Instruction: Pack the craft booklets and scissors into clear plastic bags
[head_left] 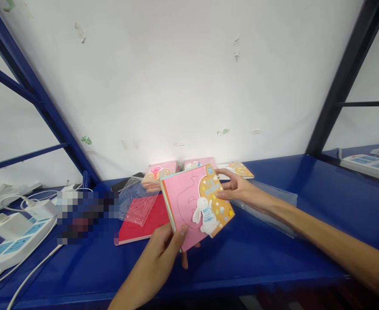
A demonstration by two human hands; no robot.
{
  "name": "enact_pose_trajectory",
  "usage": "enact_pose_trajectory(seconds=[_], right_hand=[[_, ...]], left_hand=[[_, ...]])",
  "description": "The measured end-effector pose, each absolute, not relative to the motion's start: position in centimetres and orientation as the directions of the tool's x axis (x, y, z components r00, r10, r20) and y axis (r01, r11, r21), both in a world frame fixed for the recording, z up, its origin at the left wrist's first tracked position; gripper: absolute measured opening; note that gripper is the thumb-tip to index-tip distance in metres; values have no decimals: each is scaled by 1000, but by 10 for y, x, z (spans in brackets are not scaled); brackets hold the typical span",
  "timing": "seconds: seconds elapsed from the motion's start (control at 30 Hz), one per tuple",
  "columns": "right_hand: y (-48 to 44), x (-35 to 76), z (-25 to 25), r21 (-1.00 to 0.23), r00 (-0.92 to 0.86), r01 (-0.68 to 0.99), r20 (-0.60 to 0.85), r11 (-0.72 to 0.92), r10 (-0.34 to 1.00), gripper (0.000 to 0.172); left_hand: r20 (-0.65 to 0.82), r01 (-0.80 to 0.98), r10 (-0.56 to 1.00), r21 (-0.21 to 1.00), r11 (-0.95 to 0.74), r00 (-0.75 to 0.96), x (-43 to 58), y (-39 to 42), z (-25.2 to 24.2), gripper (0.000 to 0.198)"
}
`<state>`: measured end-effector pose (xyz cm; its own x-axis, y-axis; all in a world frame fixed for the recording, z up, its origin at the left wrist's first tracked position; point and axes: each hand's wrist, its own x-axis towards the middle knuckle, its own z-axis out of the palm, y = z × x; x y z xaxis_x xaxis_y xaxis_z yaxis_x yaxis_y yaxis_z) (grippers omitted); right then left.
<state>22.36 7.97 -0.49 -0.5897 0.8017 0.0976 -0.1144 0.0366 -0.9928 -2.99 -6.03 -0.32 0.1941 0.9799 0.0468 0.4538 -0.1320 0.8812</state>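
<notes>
The pink rabbit-cover booklet (189,202) is held tilted above the blue steel shelf (241,262), its lower edge firmly pinched by the left hand's (157,252) thumb and fingers, its upper right edge securely grasped by the right hand's (241,189) fingers, over a red booklet (141,221).

A flat rectangular paper booklet (194,206) is held between your left hand (162,254) and right hand (237,189), over the metal shelf (257,267). Behind it on the shelf: more paper booklets (199,162). To its left, a flat card-covered booklet (141,221) lies under a clear plastic sleeve (138,200). To its right, a second plastic sleeve (267,206) lies below your right forearm (305,224). Far left, a rectangular plastic power strip (15,249); far right, a second power strip (368,168).
</notes>
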Motion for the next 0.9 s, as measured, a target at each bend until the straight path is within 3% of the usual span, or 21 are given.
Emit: enact_pose_trajectory(seconds=[0.07, 0.2, 0.27, 0.37, 0.47, 0.6, 0.7, 0.77, 0.83, 0.9], right_hand=[[80, 225, -3, -991, -631, -117, 126, 67, 765, 71], [82, 228, 0, -985, -702, -57, 155, 161, 695, 32], [81, 229, 0, -982, -724, -24, 148, 189, 673, 31], [79, 229, 1, -972, -765, 33, 126, 233, 631, 37], [75, 227, 1, -969, -783, 52, 111, 242, 612, 44], [73, 224, -2, -963, -774, 6, 166, 269, 611, 42], [72, 224, -4, -960, -779, 4, 173, 279, 603, 38], [70, 224, -3, -963, -793, 19, 149, 268, 591, 40], [67, 223, -1, -957, -799, 48, 134, 285, 586, 41], [64, 222, 1, -937, -786, 91, 140, 337, 602, 40]], left_hand=[[92, 607, 985, 778, -163, 146, -33, -61, -6, 54], [177, 751, 966, 607, -259, 191, -38, -59, -11, 41], [283, 772, 932, 531, -348, 225, -37, -58, -12, 34], [493, 778, 858, 480, -406, 144, -33, -56, -14, 32], [560, 686, 828, 585, -433, 46, -26, -54, -20, 30], [440, 474, 897, 800, -368, -47, -17, -53, -34, 32], [403, 382, 907, 862, -333, -118, -10, -54, -38, 32], [403, 296, 891, 895, -335, -209, -5, -54, -35, 45], [362, 184, 882, 930, -318, -303, -2, -54, -33, 72], [287, 96, 904, 958, -271, -316, 0, -51, -32, 85]])
